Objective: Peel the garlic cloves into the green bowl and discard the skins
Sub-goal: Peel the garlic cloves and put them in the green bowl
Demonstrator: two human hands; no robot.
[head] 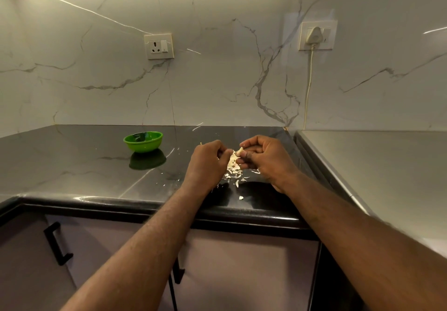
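Two bare hands meet over a glossy black counter (72, 165), forearms reaching in from the bottom of the view. The right hand (263, 158) has its fingers curled and pinches a pale garlic clove (240, 151) between thumb and fingertips, holding it just above the counter. The left hand (209, 159) is also curled, knuckles up, with its fingertips closed on a strip of papery skin (231, 158) that hangs from the clove in the small gap between the hands.

Directly below the hands, a scatter of skin scraps (233, 174) lies on the counter, with a few stray flakes nearer the front edge and off to the left.

Further left and a little farther back, well apart from the hands, a small green bowl (143, 144) stands upright, its shape mirrored in the shiny surface. Some pale pieces show inside it, too small to identify.

At the right, a grey matte surface (375, 165) adjoins the counter. Behind everything rises a white marble-patterned wall (217, 68) with an empty wall socket (159, 46) on the left, and on the right a second socket holding a white plug (315, 35) whose cable (308, 88) drops to the counter. Below the counter edge are pale cabinet doors with a black handle (56, 243).
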